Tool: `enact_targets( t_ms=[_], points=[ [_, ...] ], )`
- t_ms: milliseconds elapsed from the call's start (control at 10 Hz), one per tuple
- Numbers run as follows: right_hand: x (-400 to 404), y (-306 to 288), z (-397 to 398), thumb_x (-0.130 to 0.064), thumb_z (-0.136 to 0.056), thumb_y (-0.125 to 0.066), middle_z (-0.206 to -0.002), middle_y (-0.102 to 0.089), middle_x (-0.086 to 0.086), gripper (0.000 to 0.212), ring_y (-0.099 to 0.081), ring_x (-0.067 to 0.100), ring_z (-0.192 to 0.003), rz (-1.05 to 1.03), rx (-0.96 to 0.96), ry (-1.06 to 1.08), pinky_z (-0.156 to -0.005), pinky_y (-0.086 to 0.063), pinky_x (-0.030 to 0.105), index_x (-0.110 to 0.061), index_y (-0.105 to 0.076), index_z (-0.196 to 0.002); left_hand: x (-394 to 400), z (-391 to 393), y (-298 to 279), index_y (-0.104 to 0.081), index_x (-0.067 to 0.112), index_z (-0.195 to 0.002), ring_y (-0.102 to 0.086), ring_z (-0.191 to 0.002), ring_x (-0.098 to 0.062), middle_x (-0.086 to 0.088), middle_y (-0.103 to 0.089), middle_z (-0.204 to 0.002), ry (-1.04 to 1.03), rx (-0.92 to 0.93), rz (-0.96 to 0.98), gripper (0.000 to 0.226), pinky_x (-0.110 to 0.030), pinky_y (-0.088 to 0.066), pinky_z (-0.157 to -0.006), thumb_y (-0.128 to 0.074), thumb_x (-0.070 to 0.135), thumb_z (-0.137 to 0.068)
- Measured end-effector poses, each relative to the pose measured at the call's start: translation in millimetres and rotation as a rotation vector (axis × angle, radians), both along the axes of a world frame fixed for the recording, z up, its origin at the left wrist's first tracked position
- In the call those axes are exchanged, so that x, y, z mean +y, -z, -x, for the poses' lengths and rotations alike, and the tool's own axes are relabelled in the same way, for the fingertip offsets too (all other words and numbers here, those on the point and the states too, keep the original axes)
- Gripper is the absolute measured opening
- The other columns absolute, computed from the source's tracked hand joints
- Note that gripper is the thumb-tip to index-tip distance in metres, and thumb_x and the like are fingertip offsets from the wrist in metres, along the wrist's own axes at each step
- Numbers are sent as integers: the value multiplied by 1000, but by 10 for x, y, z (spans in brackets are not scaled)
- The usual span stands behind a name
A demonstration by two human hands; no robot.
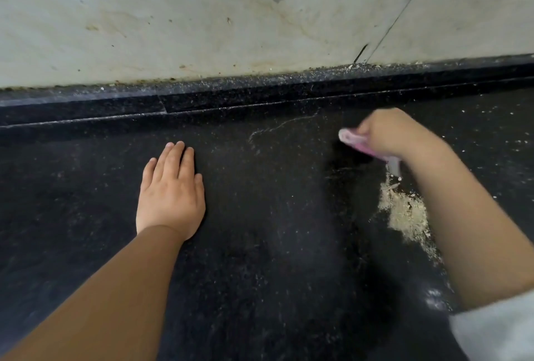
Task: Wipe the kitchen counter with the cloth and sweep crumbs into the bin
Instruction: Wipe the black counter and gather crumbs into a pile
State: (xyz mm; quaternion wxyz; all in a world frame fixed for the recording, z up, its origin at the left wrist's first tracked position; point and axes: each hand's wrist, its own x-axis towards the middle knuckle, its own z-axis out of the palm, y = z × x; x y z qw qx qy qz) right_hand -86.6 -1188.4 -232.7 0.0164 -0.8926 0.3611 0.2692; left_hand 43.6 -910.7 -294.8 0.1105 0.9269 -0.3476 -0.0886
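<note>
The dark, speckled stone kitchen counter (260, 245) fills the lower part of the view, its polished surface dusted with fine pale grit and faint smears. Toward the left, the left hand (170, 193) lies palm down and flat on the stone, fingers straight and close together, pointing toward the wall; it holds nothing. Its bare forearm runs back to the lower left corner.

Behind the counter a low raised ledge of the same black stone (231, 97) runs the full width, rising slightly to the right, with a seam near its left third and a line of dust and small flecks along its top edge. Above it stands the pale marble-like wall cladding (202, 28), smooth, veined with brownish stains, spotted with dark specks and crossed by thin joint lines. No writing or label can be read anywhere.

To the right of centre, a faint whitish curved streak (277, 129) marks the stone. Further right, the right hand (390, 132) is blurred, its fingers curled round a pink-and-white cloth (358, 143) — a soft bunched piece whose end sticks out to the left of the fist, just above the counter. Whether it touches the stone cannot be told. Below the hand and beside the forearm lies a pale beige pile of crumbs (404, 216) — rough, powdery, irregular, trailing thinly toward the near edge. A light grey fabric sleeve (497, 329) shows at the lower right corner.
</note>
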Motion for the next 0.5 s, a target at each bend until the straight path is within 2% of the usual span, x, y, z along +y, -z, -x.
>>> enact_targets(
  t_ms=[100,200,300,400,500],
  points=[
    [94,-362,142,-18,-92,-51,-81,-67,8,21,-50,15,-57,-105,129,-11,-44,-36,18,-14,-70,-99,6,4,-4,-23,7,-142,-6,-141,-18,-7,-17,-152,-2,1,1,50,-33,-1,-114,-27,24,-96],
    [37,-307,-95,-25,-92,-53,-90,-68,15,23,-57,26,-70,82,-222,-2,-64,-44,25,-14,-68,-106,4,7,-9,-22,7,-143,-6,-142,-18,-7,-16,-153,-3,-1,-2,50,-33,-1,-114,-27,24,-96],
    [80,-42,-456,-17,-90,-52,-97,-64,17,24,-56,32,-87,131,-328,76,-80,-49,35,-14,-63,-111,5,3,-5,-22,7,-143,-6,-142,-18,-7,-16,-153,-1,-5,-10,49,-32,-1,-114,-27,23,-96],
    [219,184,-566,-9,-90,-47,-108,-58,18,26,-46,34,-108,168,-303,93,-83,-43,40,-3,-58,-113,3,-1,-2,-24,5,-142,-8,-141,-19,-8,-18,-152,-5,-9,-8,49,-33,-2,-114,-29,23,-96],
    [242,139,-440,-12,-89,-46,-101,-59,18,26,-48,33,-101,121,-229,-34,-78,-44,38,-4,-61,-109,-2,3,-10,-25,4,-141,-9,-141,-21,-9,-20,-151,2,-9,-6,49,-34,-2,-114,-29,22,-96]
  ],
)
